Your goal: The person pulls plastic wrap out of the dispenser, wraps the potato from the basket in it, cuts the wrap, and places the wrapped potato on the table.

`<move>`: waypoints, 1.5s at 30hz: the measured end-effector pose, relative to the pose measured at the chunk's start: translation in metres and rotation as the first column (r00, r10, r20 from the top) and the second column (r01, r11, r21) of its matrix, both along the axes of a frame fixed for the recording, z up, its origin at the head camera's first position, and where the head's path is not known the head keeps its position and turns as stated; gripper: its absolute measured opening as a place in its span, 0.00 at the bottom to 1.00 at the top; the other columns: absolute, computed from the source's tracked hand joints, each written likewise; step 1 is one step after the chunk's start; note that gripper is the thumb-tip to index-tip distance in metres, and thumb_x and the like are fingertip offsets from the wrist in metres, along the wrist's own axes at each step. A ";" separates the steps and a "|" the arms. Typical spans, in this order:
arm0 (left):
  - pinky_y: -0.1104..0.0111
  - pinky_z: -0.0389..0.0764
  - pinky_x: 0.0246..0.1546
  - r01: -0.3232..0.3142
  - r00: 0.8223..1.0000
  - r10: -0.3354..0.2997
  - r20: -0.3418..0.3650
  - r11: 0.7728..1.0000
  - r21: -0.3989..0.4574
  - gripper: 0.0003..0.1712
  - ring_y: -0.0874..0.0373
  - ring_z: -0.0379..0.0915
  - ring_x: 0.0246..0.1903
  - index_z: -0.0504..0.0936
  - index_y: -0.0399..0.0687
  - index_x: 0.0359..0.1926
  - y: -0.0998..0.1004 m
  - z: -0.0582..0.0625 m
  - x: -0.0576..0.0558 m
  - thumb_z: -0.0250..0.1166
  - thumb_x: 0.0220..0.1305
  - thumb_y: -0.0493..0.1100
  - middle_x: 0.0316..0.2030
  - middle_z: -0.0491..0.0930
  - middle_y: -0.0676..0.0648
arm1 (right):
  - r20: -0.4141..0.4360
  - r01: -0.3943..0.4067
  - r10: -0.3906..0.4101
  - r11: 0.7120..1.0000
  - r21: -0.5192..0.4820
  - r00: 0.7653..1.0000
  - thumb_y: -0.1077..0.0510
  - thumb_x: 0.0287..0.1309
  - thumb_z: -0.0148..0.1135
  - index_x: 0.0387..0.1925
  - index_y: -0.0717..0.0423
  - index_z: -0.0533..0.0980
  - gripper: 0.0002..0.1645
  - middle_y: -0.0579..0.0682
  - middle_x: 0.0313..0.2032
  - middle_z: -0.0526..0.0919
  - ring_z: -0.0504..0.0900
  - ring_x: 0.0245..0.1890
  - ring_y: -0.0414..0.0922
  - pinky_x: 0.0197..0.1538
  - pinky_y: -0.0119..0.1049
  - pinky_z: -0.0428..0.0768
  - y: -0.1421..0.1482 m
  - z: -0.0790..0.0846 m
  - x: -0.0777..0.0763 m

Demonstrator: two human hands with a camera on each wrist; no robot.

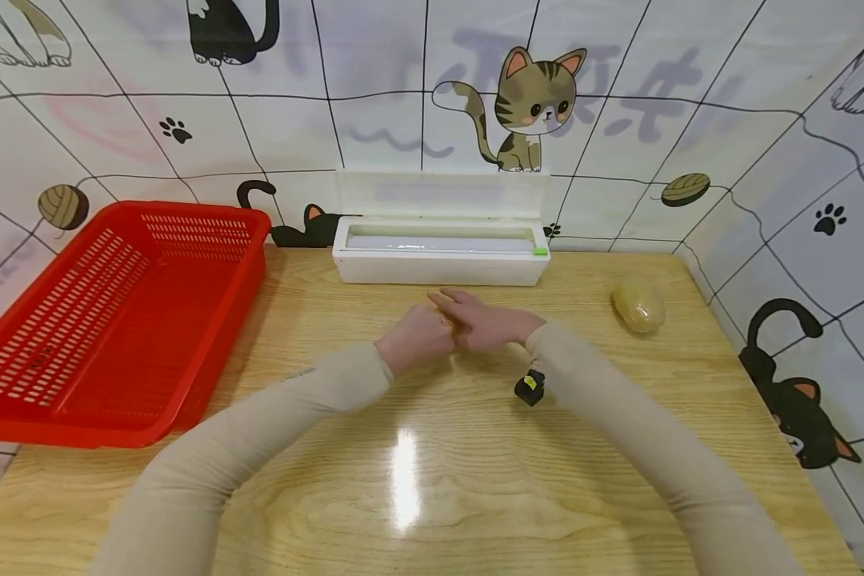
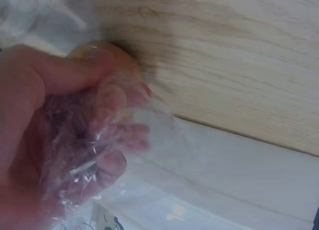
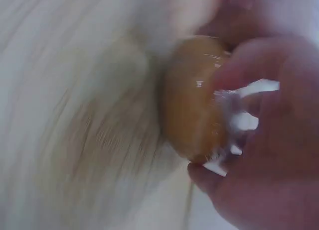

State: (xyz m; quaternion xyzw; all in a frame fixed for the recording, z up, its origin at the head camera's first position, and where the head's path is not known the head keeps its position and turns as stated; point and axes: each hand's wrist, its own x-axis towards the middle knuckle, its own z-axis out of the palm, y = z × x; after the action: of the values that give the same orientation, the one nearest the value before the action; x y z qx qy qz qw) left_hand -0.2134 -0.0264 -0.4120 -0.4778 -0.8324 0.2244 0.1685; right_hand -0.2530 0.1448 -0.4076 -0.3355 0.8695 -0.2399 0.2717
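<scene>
Both hands meet over the table just in front of a white box. A smooth orange-brown oval [image 3: 192,103], like a potato, is partly covered in clear plastic wrap [image 2: 82,165]. My left hand [image 1: 419,340] curls round the bunched wrap, its thumb against the oval. From the other side my right hand [image 1: 486,322] grips the oval, thumb and fingers at its edge. In the head view the hands hide most of it. Blur softens the right wrist view.
The white wrap dispenser box [image 1: 442,270] stands at the back with its lid raised and a green slider [image 1: 540,250] at its right end. A red basket [image 1: 187,400] sits at left. A yellowish film-wrapped lump [image 1: 639,304] lies at right. Patterned walls border the table.
</scene>
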 end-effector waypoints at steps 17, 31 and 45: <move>0.73 0.55 0.18 0.090 0.996 -0.091 0.005 0.977 -0.193 0.20 0.64 0.49 0.16 0.75 0.59 0.16 0.014 0.012 0.009 0.59 0.66 0.40 0.14 0.68 0.59 | 0.049 0.235 -0.232 0.971 -0.047 0.971 0.51 0.72 0.48 0.70 0.63 0.60 0.31 0.60 0.65 0.68 0.67 0.64 0.52 0.63 0.47 0.65 0.003 0.007 -0.005; 0.74 0.68 0.25 0.197 0.941 -0.175 0.290 0.979 -0.049 0.17 0.64 0.62 0.19 0.73 0.53 0.16 0.016 0.032 -0.015 0.60 0.57 0.32 0.16 0.71 0.57 | 0.046 0.189 -0.185 0.974 -0.126 0.982 0.67 0.65 0.49 0.63 0.63 0.70 0.24 0.57 0.56 0.77 0.73 0.52 0.47 0.55 0.42 0.71 0.001 0.005 -0.010; 0.72 0.74 0.30 -0.089 0.701 -0.058 0.710 0.982 0.169 0.10 0.63 0.67 0.26 0.80 0.46 0.32 0.004 0.028 -0.037 0.72 0.56 0.45 0.28 0.75 0.54 | 0.115 0.189 -0.166 0.952 -0.239 0.980 0.64 0.66 0.56 0.52 0.62 0.71 0.14 0.54 0.47 0.78 0.73 0.46 0.46 0.51 0.41 0.72 0.009 -0.011 -0.004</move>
State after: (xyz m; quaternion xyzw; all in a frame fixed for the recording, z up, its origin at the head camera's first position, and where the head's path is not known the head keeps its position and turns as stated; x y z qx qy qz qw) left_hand -0.2503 -0.0224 -0.3844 -0.5019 -0.8542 -0.0568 -0.1233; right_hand -0.2568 0.1534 -0.4189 -0.2759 0.8456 -0.3858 0.2451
